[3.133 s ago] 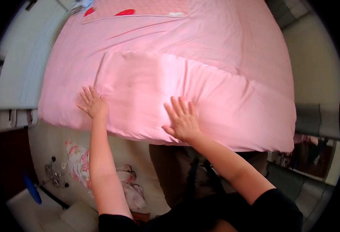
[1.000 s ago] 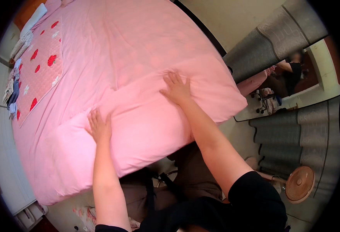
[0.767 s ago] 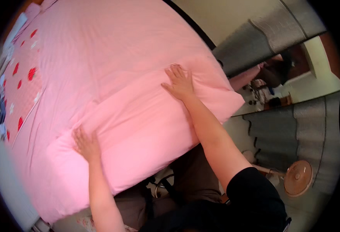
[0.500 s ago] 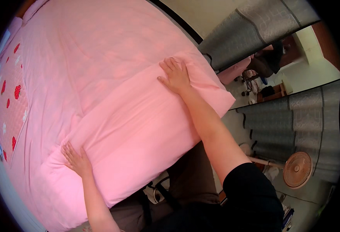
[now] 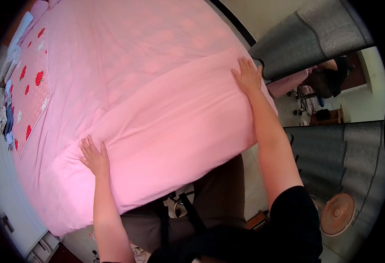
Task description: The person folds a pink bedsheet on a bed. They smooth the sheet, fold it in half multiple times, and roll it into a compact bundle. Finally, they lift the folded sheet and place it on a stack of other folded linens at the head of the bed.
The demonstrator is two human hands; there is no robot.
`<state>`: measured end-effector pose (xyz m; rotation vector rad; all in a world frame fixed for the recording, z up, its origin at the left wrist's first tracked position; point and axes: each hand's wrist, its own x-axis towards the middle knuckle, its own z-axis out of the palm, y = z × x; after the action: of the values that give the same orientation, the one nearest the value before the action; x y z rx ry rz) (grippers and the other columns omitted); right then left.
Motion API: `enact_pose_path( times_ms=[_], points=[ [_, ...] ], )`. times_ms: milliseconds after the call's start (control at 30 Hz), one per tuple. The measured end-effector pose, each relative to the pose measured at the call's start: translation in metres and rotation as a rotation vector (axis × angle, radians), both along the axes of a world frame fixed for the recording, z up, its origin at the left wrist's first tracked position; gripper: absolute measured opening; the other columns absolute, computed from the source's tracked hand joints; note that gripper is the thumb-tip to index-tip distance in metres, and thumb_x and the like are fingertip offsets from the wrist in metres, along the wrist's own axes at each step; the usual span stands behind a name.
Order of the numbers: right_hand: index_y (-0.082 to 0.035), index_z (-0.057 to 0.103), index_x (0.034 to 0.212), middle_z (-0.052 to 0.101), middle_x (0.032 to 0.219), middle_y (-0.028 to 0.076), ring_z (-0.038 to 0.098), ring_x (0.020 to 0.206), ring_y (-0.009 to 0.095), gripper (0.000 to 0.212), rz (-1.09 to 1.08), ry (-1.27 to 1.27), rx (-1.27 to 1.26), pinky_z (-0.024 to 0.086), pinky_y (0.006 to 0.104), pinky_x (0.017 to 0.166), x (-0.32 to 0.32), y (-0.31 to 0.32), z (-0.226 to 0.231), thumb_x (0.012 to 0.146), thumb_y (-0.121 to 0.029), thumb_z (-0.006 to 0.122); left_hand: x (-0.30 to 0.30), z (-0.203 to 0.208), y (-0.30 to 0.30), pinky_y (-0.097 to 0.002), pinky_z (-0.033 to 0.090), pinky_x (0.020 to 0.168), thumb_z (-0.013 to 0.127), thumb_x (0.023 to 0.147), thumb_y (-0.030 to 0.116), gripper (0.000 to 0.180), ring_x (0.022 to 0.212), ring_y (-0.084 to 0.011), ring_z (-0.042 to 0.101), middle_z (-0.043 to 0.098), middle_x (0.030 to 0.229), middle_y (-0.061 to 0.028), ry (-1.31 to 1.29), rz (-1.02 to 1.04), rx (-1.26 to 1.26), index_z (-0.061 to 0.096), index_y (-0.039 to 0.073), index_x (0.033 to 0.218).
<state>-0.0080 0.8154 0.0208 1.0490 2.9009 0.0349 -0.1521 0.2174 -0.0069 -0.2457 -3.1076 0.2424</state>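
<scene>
A pink bedspread (image 5: 170, 105) covers the bed and is folded into a thick, puffy band along the near edge. My left hand (image 5: 96, 158) lies flat on the left part of this band, fingers spread. Over at the right end, near the bed's corner, my right hand (image 5: 248, 79) rests on the cloth with its fingers apart. Neither hand grips the fabric. Creases run across the cover between the two hands.
A quilted pink mat with red strawberries (image 5: 31, 87) lies on the bed's left side, beside folded clothes (image 5: 7, 118). Grey curtains (image 5: 313, 37) and a mirror (image 5: 328, 92) stand at the right. A round fan (image 5: 338, 215) is at the lower right. White drawers (image 5: 15, 193) stand left.
My right hand has slid right along the folded band toward the bed's corner. My left hand stays on about the same spot of cloth. The whole view has shifted.
</scene>
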Motion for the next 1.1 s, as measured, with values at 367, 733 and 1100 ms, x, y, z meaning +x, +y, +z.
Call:
enact_pose_path(
  times_ms=[367, 733, 1100],
  points=[
    [-0.014, 0.050, 0.142, 0.039, 0.155, 0.009, 0.029, 0.146, 0.026, 0.064, 0.559, 0.141, -0.401, 0.008, 0.0595, 0.119, 0.071, -0.234, 0.070, 0.088, -0.048, 0.057, 0.158, 0.072, 0.132, -0.0681, 0.013, 0.113, 0.048, 0.096, 0.047, 0.066, 0.148, -0.0332, 0.023, 0.027, 0.161, -0.0101, -0.264, -0.250, 0.168, 0.033, 0.019, 0.154],
    [-0.019, 0.053, 0.140, 0.041, 0.153, 0.007, 0.030, 0.145, 0.029, 0.058, 0.192, 0.306, -0.210, 0.014, 0.0575, 0.118, 0.123, -0.127, 0.009, 0.087, -0.044, 0.059, 0.173, 0.053, 0.134, -0.0656, 0.015, 0.113, 0.047, 0.096, 0.040, 0.060, 0.146, -0.0348, 0.027, 0.029, 0.160, -0.0093, -0.140, -0.306, 0.169, 0.037, 0.018, 0.151],
    [-0.021, 0.049, 0.143, 0.037, 0.156, 0.005, 0.031, 0.145, 0.030, 0.058, 0.042, 0.396, -0.160, 0.021, 0.0610, 0.114, 0.144, -0.075, -0.008, 0.089, -0.041, 0.058, 0.172, 0.047, 0.133, -0.0636, 0.015, 0.114, 0.043, 0.097, 0.043, 0.061, 0.145, -0.0351, 0.029, 0.032, 0.159, -0.0096, -0.093, -0.310, 0.145, 0.037, 0.018, 0.151]
  ],
)
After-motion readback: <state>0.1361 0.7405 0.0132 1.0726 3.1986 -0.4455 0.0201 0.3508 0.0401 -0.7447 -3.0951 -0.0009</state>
